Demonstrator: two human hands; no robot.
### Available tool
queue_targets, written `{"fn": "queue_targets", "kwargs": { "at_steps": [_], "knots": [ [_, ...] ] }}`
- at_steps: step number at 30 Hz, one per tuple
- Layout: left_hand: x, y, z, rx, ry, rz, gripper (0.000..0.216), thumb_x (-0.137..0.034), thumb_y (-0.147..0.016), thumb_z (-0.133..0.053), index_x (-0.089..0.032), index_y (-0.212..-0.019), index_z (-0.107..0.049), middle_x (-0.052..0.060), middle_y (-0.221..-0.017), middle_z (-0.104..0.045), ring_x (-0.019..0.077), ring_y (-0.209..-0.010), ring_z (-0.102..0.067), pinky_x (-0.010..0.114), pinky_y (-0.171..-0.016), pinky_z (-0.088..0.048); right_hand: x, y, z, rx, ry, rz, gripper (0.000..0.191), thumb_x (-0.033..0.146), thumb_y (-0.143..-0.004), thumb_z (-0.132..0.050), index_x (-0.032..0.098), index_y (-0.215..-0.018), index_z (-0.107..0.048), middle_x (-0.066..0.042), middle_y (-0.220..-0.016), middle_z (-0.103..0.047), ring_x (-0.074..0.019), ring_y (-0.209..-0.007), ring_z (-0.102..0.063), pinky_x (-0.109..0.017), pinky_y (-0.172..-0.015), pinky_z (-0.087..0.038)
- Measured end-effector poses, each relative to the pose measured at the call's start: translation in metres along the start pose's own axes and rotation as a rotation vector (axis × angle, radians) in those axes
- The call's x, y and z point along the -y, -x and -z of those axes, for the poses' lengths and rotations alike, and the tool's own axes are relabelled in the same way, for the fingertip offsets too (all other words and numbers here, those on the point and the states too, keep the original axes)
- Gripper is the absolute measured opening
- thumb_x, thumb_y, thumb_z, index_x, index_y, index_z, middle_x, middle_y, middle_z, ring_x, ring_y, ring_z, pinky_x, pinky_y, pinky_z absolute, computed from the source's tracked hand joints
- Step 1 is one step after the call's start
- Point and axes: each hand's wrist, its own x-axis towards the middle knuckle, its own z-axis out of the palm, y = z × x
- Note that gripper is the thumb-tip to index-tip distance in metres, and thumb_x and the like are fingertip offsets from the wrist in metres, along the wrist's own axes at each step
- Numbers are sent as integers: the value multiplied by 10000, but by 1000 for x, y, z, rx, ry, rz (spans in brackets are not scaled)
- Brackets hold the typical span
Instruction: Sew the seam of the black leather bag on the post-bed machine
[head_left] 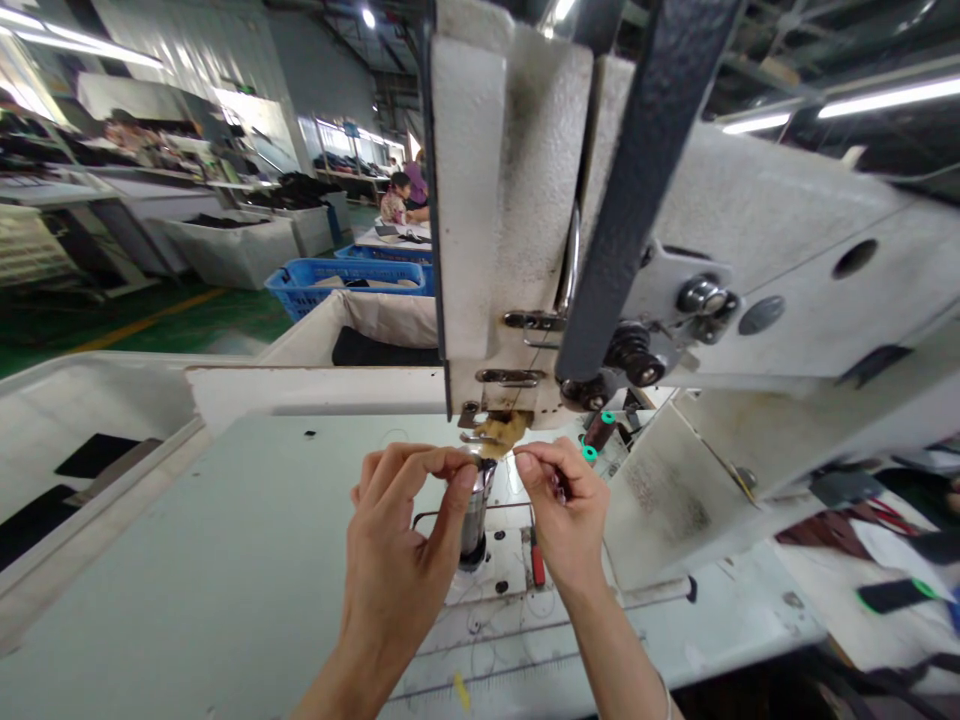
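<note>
My left hand (pixel 401 535) is closed in a pinch, its fingertips beside the top of the metal post (pixel 474 522) under the head of a sewing machine (pixel 502 200). To the right of the post, my right hand (pixel 566 510) also pinches, thumb against forefinger, with the other fingers curled in. Whatever lies between the fingertips of either hand is too fine to make out. Just above both hands, a yellowish fuzzy wad (pixel 510 430) sits around the needle area and partly hides it. A red-handled tool (pixel 537 560) lies on the machine bed below my right hand.
Thread spools with green ends (pixel 600 430) stand behind my right hand. A dark spool (pixel 896 595) lies at the far right. White bins (pixel 97 370) with dark pieces border the table (pixel 187 560) on the left. Blue baskets (pixel 300 290) and people sit farther back.
</note>
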Motion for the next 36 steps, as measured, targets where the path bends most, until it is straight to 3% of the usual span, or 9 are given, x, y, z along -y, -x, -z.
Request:
{"fn": "queue_targets", "kwargs": {
  "at_steps": [6,11,14,20,26,30,36],
  "knots": [
    [-19,5,-2,63,24,-176,231,-196,-923,-576,-268,-1142,-596,-14,-819,-580,150,-772,-543,329,-765,-413,4,8,3,-31,-115,-65,71,246,-906,-681,204,-885,-734,17,-718,-602,-102,-600,-482,-237,-531,-358],
    [-27,4,-3,118,-41,-207,304,-264,-913,-598,-237,-1214,-569,-33,-698,-537,151,-660,-508,330,-693,-369,11,11,5,-20,-170,-53,53,226,-898,-695,222,-869,-740,24,-722,-632,-92,-588,-484,-221,-517,-358],
    [-26,1,-2,128,-63,-257,272,-250,-922,-601,-243,-1193,-596,-31,-719,-575,139,-673,-527,320,-702,-365,12,12,6,7,-212,-59,55,217,-896,-697,230,-869,-743,27,-717,-625,-89,-589,-481,-219,-523,-361],
    [-21,-5,4,81,-83,-276,66,-172,-920,-611,-224,-950,-638,-50,-681,-541,111,-661,-499,313,-727,-356,12,11,11,78,-195,-90,60,218,-871,-727,238,-870,-784,46,-626,-505,-80,-564,-418,-220,-519,-319],
    [-17,-4,5,80,-74,-255,68,-146,-924,-599,-210,-943,-612,-46,-700,-522,107,-680,-480,308,-726,-359,13,8,14,131,-139,-55,68,201,-848,-747,231,-886,-795,58,-598,-427,-76,-547,-397,-231,-513,-294],
    [-13,-1,4,77,-115,-287,109,-141,-914,-619,-218,-991,-627,-44,-712,-550,107,-688,-501,310,-729,-360,11,6,13,41,-103,-61,56,206,-872,-719,226,-868,-771,52,-627,-475,-80,-559,-400,-235,-524,-306],
    [-14,5,2,228,-381,-448,310,-245,-919,-631,-281,-1227,-620,-15,-804,-613,163,-764,-564,347,-721,-313,6,1,9,-9,-80,-39,55,217,-884,-699,209,-875,-753,39,-660,-568,-80,-556,-413,-238,-519,-312]
  ]
}}
